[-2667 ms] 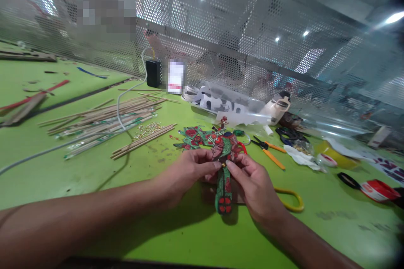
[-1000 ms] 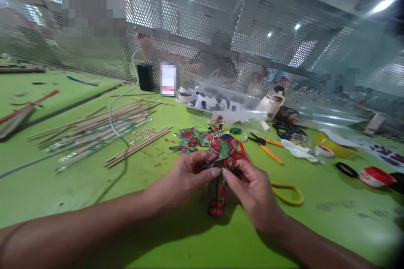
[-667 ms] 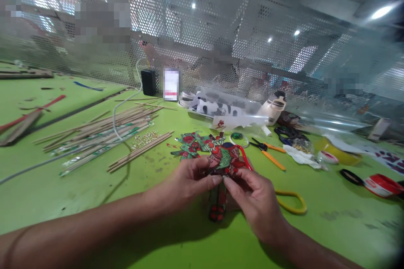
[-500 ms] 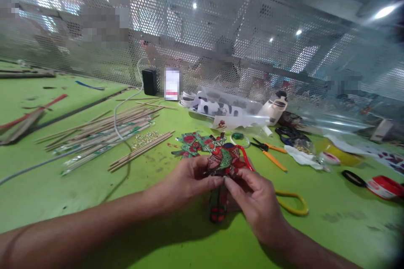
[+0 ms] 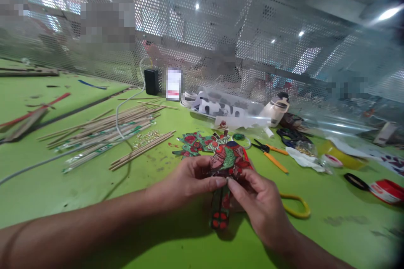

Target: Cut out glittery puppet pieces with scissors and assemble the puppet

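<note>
Clock centre: painted flat figure (image 5: 229, 159), red and green, held over the near middle of the green table (image 5: 151, 241); twelve points away from the person.

Nine to ten o'clock, far left: wooden sticks (image 5: 94, 125), many loose, some in clear sleeves. Ten o'clock: stick bundle (image 5: 142, 150), with small gold pieces (image 5: 147, 138) scattered just beside it. Ten o'clock, near: painted cut-outs (image 5: 189, 143), flat on the table.

Eight o'clock: left hand (image 5: 195, 180), narrow pinch on the figure, thumb in front. Six o'clock: the figure's lower strip (image 5: 220, 218), ending in red squares. Four o'clock: right hand (image 5: 257, 195), matching pinch, thumb tip just beside the left one. Two o'clock: orange-handled cutters (image 5: 274, 161). Four o'clock, farther: yellow loop handle (image 5: 306, 205). Three to four o'clock, far right: red roll (image 5: 386, 191).

Handling, as judged: pressure belongs where body and strip meet, equal from both thumbs, layers kept flat and strip in line, thin edges spared from creasing.

Obscured: that meeting place, under the thumbs; a fastener there cannot be confirmed. Fingertips behind the figure are hidden. The loop handle passes behind the right hand. The roll, blurred, is probably tape.
</note>
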A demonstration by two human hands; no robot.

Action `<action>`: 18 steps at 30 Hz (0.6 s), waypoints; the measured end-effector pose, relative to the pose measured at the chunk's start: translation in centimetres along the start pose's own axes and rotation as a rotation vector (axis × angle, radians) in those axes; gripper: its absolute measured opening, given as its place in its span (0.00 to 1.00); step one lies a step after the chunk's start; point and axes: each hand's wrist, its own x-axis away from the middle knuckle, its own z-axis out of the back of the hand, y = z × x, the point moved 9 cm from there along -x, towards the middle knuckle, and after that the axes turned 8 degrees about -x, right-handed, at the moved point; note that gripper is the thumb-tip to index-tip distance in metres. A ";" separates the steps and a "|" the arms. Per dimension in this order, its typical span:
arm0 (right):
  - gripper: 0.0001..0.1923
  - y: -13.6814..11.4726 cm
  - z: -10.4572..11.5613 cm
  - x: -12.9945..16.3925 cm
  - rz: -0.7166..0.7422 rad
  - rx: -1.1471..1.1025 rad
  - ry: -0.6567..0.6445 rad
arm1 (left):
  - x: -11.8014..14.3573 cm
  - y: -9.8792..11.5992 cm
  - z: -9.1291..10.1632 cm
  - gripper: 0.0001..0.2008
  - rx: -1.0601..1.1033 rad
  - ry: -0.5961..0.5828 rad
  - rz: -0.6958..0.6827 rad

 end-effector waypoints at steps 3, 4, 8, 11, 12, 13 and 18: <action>0.10 -0.1 0.0 -0.3 0.021 0.009 0.007 | -0.2 -0.1 1.1 0.16 0.002 0.098 -0.054; 0.10 -0.2 0.0 -0.3 0.033 0.015 0.011 | -0.2 -0.1 1.3 0.16 0.009 0.116 -0.064; 0.09 -0.3 -0.1 -0.6 0.039 0.015 -0.004 | -0.2 -0.6 1.4 0.14 0.013 0.111 -0.013; 0.09 -0.2 -0.1 -0.8 0.019 0.012 -0.032 | 0.2 -0.5 1.3 0.13 -0.027 0.105 0.032; 0.09 -0.2 0.0 -0.9 0.019 0.020 -0.034 | 0.3 -0.4 1.3 0.13 -0.045 0.100 0.040; 0.10 -0.2 0.1 -1.0 0.020 0.033 -0.030 | 0.3 -0.2 1.2 0.14 -0.061 0.095 0.041; 0.12 0.0 0.4 -1.1 0.028 0.096 -0.026 | 0.3 0.3 1.0 0.14 -0.178 0.076 0.012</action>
